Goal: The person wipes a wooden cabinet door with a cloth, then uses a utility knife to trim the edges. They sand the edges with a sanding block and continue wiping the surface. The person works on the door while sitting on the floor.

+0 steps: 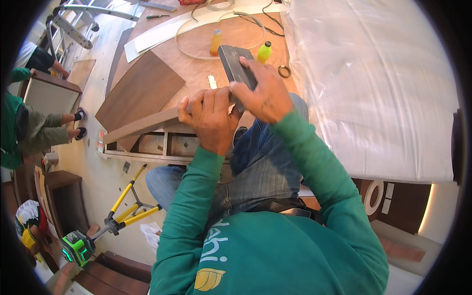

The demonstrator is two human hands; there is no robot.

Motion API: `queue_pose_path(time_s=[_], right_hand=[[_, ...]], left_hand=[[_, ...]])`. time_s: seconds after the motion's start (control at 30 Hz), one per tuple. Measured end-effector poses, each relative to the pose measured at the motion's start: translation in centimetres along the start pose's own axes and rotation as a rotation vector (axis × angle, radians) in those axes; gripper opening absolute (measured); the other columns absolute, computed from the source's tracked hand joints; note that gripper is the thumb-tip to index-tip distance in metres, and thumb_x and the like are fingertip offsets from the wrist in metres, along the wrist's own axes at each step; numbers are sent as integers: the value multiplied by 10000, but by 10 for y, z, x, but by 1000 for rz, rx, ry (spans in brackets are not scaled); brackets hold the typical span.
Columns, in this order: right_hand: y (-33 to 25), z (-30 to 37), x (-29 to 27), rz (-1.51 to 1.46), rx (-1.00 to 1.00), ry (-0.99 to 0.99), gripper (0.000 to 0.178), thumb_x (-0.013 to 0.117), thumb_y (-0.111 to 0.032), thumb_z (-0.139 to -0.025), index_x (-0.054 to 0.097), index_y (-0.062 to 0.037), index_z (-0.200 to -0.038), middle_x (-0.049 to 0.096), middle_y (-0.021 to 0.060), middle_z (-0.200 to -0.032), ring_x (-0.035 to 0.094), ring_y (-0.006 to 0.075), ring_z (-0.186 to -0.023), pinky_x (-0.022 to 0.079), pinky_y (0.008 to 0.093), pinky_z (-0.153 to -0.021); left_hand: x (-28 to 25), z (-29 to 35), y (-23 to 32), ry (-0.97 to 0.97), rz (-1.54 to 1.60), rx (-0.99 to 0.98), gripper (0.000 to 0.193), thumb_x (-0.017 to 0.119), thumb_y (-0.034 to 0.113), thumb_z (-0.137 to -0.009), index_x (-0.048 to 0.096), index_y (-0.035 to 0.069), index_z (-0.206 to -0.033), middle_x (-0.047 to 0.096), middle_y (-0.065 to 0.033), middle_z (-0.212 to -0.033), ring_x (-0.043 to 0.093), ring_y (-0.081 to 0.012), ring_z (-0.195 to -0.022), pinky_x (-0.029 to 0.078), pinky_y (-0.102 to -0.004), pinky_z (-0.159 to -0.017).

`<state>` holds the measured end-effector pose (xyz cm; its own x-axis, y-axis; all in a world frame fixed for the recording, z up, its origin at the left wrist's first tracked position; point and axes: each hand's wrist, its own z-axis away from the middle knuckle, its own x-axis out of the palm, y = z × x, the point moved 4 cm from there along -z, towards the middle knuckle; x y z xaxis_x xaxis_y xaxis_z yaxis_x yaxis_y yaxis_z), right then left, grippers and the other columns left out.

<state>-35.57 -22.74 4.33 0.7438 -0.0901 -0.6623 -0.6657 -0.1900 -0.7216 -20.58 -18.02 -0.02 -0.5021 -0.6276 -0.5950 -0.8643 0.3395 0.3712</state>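
Note:
My right hand (268, 96) is closed around a dark grey rectangular block (239, 66), thumb on the near side and fingers over its face. Close beside it, my left hand (212, 120) grips the end of a long brown wood-grain board (142, 124), which stands on edge and runs off to the left. The block's lower end comes down near the left fingers; whether it touches the board is hidden by my hands. Behind the board lies a flat brown wood-grain panel (140, 91). A small pale yellow piece (212, 81) rests on the worktop just beyond my left hand.
An amber bottle (215, 45), a yellow-green bottle (264, 53) and a tape roll (284, 72) are on the worktop (196, 66). Plastic-wrapped bulk (368, 88) fills the right. A green laser level (76, 248) on a yellow tripod (129, 191) stands lower left; other people work at left.

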Motion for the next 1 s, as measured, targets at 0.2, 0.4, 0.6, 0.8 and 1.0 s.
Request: queue_pose_path(time_s=[0.2, 0.4, 0.6, 0.8, 1.0], right_hand=[[10, 34, -44, -158, 79, 37, 709, 708, -360, -913, 585, 72, -1462, 639, 302, -1378, 611, 422, -1300, 455, 462, -1149], [10, 99, -67, -263, 129, -12, 798, 725, -332, -906, 491, 82, -1547, 601, 319, -1409, 597, 440, -1309, 436, 465, -1162], [15, 115, -62, -256, 127, -82, 896, 738, -334, -895, 399, 80, -1614, 577, 332, -1351, 605, 450, -1246, 463, 465, -1119], [10, 119, -44, -322, 81, -33, 897, 743, -334, -897, 396, 115, -1592, 551, 387, -1279, 623, 510, -1139, 515, 496, -1052], [4, 108, -40, -307, -7, 30, 878, 734, -302, -896, 399, 142, -1575, 555, 389, -1280, 617, 507, -1145, 517, 499, -1051]], left_hand=[[-3, -6, 5, -45, -49, 34, 341, 870, 451, -864, 780, 227, -1104, 715, 46, -1037, 614, -209, -1134, 257, -532, -1168], [-5, -20, 8, -89, -44, 51, 336, 878, 449, -865, 802, 234, -1113, 744, 60, -1016, 633, -207, -1097, 254, -505, -1166], [-10, -35, 14, -213, -74, 29, 304, 857, 419, -889, 803, 232, -1123, 749, 47, -1031, 630, -222, -1114, 269, -513, -1148], [-4, -59, 5, -393, -73, 96, 343, 861, 433, -883, 805, 185, -1114, 785, 22, -1025, 703, -188, -1021, 306, -488, -1112], [-1, -63, -9, -288, 8, 172, 315, 872, 378, -852, 804, 176, -1083, 791, 15, -982, 708, -188, -1013, 321, -447, -1097]])
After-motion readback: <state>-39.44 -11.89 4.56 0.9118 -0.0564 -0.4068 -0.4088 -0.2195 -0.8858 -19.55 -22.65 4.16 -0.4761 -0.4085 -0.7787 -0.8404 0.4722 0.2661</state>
